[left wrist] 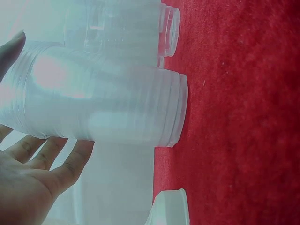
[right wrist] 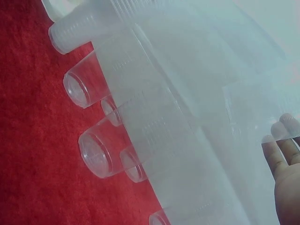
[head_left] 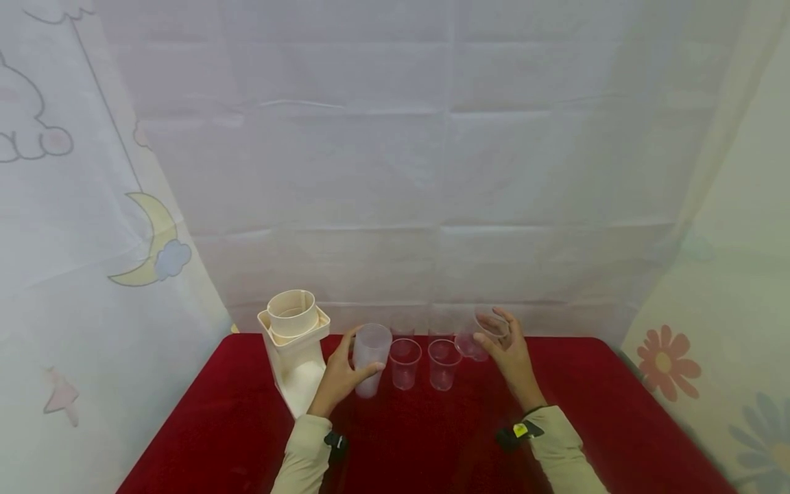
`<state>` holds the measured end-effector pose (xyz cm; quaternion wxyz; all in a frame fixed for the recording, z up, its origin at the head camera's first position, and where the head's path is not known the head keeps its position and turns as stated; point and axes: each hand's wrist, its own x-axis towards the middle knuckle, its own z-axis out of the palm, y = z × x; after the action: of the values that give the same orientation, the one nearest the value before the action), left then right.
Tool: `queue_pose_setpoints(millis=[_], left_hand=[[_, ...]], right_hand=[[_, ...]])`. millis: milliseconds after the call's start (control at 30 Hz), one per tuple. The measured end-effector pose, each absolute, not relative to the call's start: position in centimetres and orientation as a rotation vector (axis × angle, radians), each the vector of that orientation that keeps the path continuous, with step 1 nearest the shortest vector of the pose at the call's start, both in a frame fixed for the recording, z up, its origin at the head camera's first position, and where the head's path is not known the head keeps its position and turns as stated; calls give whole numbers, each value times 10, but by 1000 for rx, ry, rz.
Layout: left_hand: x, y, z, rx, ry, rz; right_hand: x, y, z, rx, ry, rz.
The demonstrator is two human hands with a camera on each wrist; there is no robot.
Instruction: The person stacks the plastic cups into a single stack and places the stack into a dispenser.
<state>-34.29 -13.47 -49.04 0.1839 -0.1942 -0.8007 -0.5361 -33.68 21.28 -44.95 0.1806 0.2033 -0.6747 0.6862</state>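
In the head view my left hand (head_left: 339, 374) grips a stack of nested clear plastic cups (head_left: 372, 357), thumb on the near side. The left wrist view shows the stack (left wrist: 103, 98) upright, its base at or just above the red cloth. My right hand (head_left: 515, 353) holds a single clear plastic cup (head_left: 492, 322) between thumb and fingers. In the right wrist view this cup (right wrist: 258, 112) is raised off the table. Between the hands stand two front cups, a left one (head_left: 404, 367) and a right one (head_left: 444, 368), with more cups behind, partly hidden.
A cream plastic piece (head_left: 293, 329) with a round collar on top and a long sloping body stands left of the left hand. Red cloth (head_left: 420, 439) covers the table. A pale sheet (head_left: 395, 171) hangs behind it, and patterned walls flank both sides.
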Motion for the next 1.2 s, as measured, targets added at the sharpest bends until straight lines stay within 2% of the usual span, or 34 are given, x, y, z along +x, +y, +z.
queue_pose_setpoints(millis=[1200], left_hand=[[-344,-132,-492,-537,-2255,-1506]], right_hand=[[-339,195,-439,660,-1874,1924]])
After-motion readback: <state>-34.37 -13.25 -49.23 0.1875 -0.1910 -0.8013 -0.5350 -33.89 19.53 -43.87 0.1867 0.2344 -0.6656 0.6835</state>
